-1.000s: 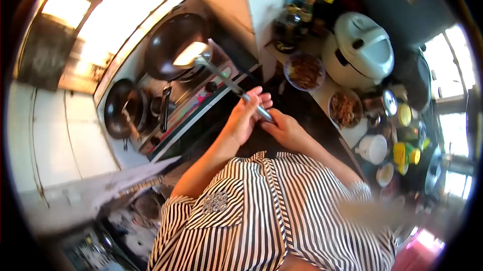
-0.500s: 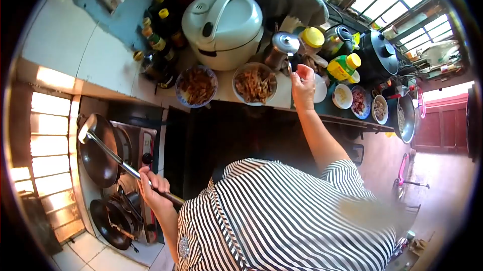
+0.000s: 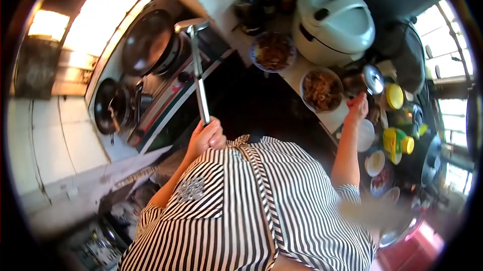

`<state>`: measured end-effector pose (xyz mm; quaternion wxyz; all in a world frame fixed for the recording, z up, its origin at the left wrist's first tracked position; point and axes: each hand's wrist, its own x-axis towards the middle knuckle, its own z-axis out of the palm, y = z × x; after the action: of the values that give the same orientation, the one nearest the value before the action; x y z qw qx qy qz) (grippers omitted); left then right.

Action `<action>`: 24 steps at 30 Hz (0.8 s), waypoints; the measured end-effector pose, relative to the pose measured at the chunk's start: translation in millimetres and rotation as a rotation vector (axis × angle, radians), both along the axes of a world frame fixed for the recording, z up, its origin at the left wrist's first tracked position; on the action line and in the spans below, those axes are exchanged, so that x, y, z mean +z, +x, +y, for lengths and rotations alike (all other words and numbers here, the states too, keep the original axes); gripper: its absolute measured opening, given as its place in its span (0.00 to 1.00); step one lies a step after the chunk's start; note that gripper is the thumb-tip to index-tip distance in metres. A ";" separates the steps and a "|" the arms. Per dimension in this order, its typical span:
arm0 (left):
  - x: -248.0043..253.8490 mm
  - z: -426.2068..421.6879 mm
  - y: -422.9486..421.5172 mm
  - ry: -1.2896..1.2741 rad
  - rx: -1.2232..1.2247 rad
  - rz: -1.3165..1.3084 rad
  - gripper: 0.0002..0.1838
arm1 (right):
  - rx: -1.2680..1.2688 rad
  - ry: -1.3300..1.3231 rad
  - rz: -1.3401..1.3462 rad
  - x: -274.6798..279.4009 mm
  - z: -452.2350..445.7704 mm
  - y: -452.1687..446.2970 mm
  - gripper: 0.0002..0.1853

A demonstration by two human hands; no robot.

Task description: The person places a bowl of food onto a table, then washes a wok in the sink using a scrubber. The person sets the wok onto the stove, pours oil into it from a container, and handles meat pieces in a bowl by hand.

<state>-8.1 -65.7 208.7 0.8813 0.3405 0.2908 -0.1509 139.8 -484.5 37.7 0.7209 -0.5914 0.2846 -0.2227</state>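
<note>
My left hand [image 3: 207, 135] is wrapped round the lower handle of a metal ladle [image 3: 198, 80], whose head points up and away, to the right of the large wok [image 3: 147, 43]. On the right, my right hand [image 3: 357, 106] is closed at the handle side of a lidded metal pot [image 3: 363, 80] on the counter. A bowl of browned food [image 3: 322, 90] sits to the left of that hand, and a white round container [image 3: 365, 135] lies just below it.
A smaller black pan [image 3: 110, 106] rests on the stove. Along the counter are a white rice cooker [image 3: 333, 23], a second bowl of food [image 3: 273, 52], dark bottles [image 3: 249, 7], a yellow-lidded jar [image 3: 394, 96], a yellow-green bottle [image 3: 397, 143] and small bowls [image 3: 375, 163].
The view has turned from the counter back towards the stove. My right hand, a second ago at the ladle, has moved to the metal pot, and its fingers have closed. My left hand keeps the ladle.
</note>
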 end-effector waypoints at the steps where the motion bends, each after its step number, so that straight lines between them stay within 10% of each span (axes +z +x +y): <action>1: -0.4 -1.9 0.4 0.003 0.022 -0.018 0.02 | 0.031 -0.019 -0.019 1.6 2.5 -0.8 0.17; 15: -7.0 12.8 -6.7 0.174 0.226 -0.094 0.03 | 0.056 -0.106 -0.100 108.7 68.3 -67.3 0.18; 24: -16.0 64.1 -18.7 0.277 0.383 -0.035 0.04 | 0.535 -0.113 -0.048 177.9 130.8 -102.9 0.21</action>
<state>-26.8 -1.6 192.7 0.8437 0.3992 0.3527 0.0665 36.9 -353.7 215.6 0.7266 -0.6793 0.0883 -0.0537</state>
